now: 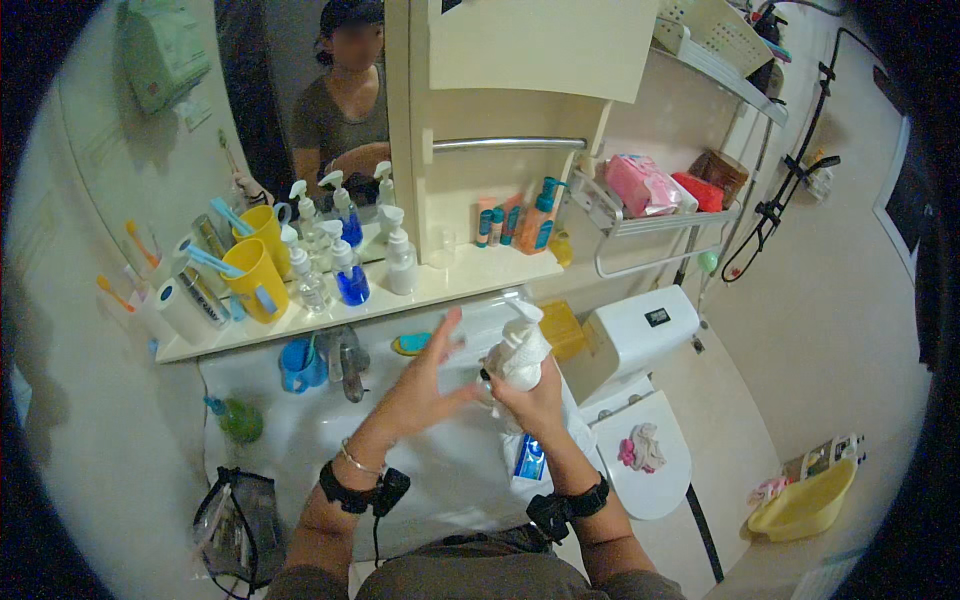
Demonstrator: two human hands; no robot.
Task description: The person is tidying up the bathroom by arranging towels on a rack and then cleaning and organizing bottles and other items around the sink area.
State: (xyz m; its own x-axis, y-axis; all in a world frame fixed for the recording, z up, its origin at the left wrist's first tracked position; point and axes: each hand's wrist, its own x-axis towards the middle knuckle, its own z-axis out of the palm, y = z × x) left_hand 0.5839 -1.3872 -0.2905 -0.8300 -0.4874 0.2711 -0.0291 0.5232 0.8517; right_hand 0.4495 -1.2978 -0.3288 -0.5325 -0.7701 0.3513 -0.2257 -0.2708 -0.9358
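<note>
My right hand [537, 403] grips a pump bottle [517, 328] upright above the right side of the white sink [420, 480]. White paper or cloth [529, 358] wraps the bottle's upper body. Beside it on the left is my left hand [412, 394], empty, slightly blurred, its fingers spread and the thumb near the bottle. A blue and white packet [531, 457] lies on white material under my right forearm. Behind the hands, the shelf [442, 281] holds a pump bottle of blue liquid [350, 281], a white pump bottle [401, 264] and a clear pump bottle [308, 285].
A faucet [349, 367], a blue cup [302, 366] and a sponge [412, 344] are at the sink's back. A green bottle [241, 421] and a mesh bag [238, 525] sit left. Yellow cups [259, 289] stand before the mirror. The toilet [645, 480] is right.
</note>
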